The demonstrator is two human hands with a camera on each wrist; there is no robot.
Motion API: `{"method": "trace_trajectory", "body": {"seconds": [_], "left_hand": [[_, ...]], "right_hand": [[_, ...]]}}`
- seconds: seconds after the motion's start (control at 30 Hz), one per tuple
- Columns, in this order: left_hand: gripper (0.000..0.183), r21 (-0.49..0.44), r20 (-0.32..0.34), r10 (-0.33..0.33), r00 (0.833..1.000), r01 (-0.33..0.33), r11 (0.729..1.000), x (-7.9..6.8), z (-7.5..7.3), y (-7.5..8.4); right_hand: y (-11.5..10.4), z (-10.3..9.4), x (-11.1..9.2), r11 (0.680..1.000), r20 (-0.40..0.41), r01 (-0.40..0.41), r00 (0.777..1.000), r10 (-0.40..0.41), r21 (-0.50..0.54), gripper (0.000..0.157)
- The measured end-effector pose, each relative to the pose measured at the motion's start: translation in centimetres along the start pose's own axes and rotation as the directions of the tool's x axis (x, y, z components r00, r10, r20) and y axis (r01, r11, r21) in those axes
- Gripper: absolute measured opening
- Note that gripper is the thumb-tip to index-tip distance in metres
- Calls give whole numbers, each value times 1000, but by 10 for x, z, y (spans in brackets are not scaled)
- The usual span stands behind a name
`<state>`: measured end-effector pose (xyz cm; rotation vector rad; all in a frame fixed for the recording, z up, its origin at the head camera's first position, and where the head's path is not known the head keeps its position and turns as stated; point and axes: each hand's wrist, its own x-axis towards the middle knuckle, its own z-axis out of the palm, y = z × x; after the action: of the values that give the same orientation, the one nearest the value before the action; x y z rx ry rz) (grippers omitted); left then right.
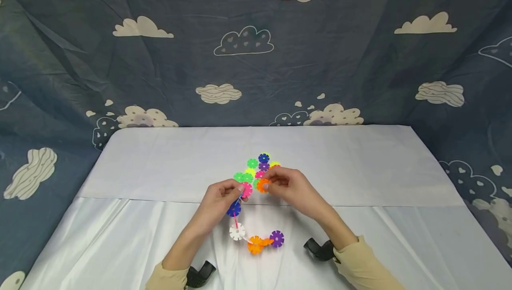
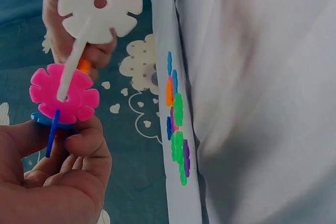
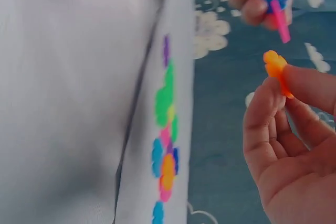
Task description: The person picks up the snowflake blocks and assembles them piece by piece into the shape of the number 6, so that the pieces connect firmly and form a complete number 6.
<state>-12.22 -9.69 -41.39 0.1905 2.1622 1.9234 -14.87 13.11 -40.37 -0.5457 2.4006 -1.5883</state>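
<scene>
Pinching the top end of a chain [image 1: 254,245] of toy flower discs with the left hand [image 1: 222,196], right by the pink disc [image 1: 246,189]. Pinching one orange disc [image 1: 262,185] in the right hand [image 1: 290,188], between thumb and finger, with its flat face up to the head camera. In the head view, held just to the right of the pink disc, near but not touching. Most worth watching: that small gap. Nearest to the chain's top with the left hand, a bit farther off with the right. Hanging long-ways down from the left hand, past the dark blue disc [image 1: 234,209] and the white disc [image 1: 237,232], then bending right to the purple disc [image 1: 277,239], low between both arms. Lying farther back on the table [image 1: 340,170]: loose discs [image 1: 252,163], some partly hidden by the right hand. Cut off at the top of the left wrist view: part of the chain. Too small or covered to tell: just which disc sits under the left fingertips, and how the slots line up
</scene>
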Motion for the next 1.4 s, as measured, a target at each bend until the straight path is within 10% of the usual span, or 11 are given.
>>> {"method": "trace_trajectory", "body": {"seconds": [0.43,0.8,1.4], "left_hand": [[29,-116,64,-36,997,43,992,-6,-3,9],[28,-238,132,-40,990,71,969,-7,-3,7],[29,-282,113,-37,993,68,957,-5,3,2]], "right_hand": [[-14,11,-21,988,-93,42,995,-28,148,16],[-10,26,-20,990,-162,136,977,-138,-24,11],[1,30,-18,877,-178,370,883,-435,-305,13]]}}
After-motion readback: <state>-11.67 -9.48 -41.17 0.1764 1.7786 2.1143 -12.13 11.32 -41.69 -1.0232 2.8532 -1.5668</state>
